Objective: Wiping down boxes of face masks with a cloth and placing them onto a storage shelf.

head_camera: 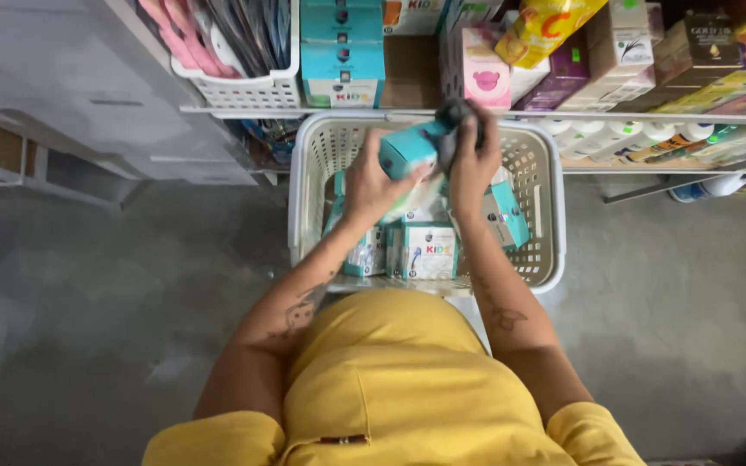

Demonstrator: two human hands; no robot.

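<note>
Boxes everywhere in this one. The person is standing over a white laundry-style basket (554, 216) and holding a small teal box (407, 148) up above it, just below the shelf edge (243, 110).

The left hand (371, 183) is wrapping around the box from the lower left, fingers curled onto its side. The right hand (474, 160) is closing around a dark cloth (457, 121) (looks like a rag, hard to be sure) and pressing it against the box's right end. So both hands are gripping, neither one is spread flat.

Handling-wise, I'm guessing the box is light printed cardboard: stiff along the edges, but the broad faces are probably denting if squeezed hard. The finish is looking a bit glossy, so possibly a little slick. Best hold seems to be what the left hand is doing, fingers and thumb on opposite faces near the edges, where the card is stiffest.

Down in the basket, several more teal and white boxes (429, 250) are sitting packed side by side, with another teal one (511, 216) leaning tilted at the right, near the right wrist.

Behind, the shelf is carrying a matching stack of teal boxes (343, 60), a white basket of pink and dark items (243, 86), a pink and white carton (485, 73) and mixed packages further right. A row of white bottles (641, 134) is lying on the lower shelf.
</note>
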